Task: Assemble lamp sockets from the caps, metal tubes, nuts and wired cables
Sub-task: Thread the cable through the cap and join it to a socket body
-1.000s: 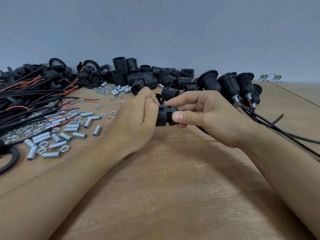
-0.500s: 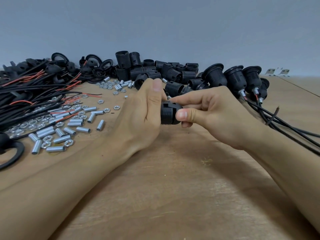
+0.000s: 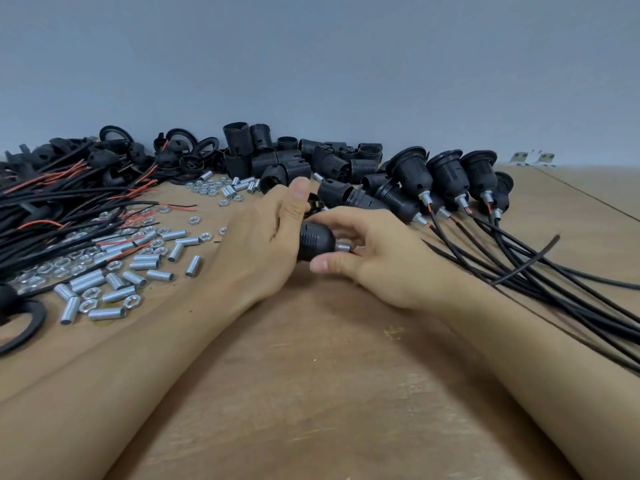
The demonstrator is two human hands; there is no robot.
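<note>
The lamp socket (image 3: 313, 242) sits between both hands, just above the wooden table (image 3: 329, 375). It is a black plastic body, smooth and rounded at the cap end, with a short bright metal tube (image 3: 343, 247) projecting from that end and a trace of red wire beside it.

The left hand (image 3: 263, 244) is wrapped around the socket's far end, fingers curled, thumb raised along the top. The right hand (image 3: 377, 258) pinches the cap end: thumb pressed below, fingers arched over the top. The two hands nearly touch across the socket.

Left of the left hand lie loose metal tubes (image 3: 135, 277), smooth silver cylinders, mixed with hexagonal nuts (image 3: 131, 301). Further left lies a bundle of black cables (image 3: 52, 216) with red-tipped wires.

Beyond the hands is a heap of ribbed black socket bodies (image 3: 277, 161). Beyond the right hand stand finished sockets (image 3: 446, 174) with flanged rims, their black cables (image 3: 554, 282) trailing past the right forearm.
</note>
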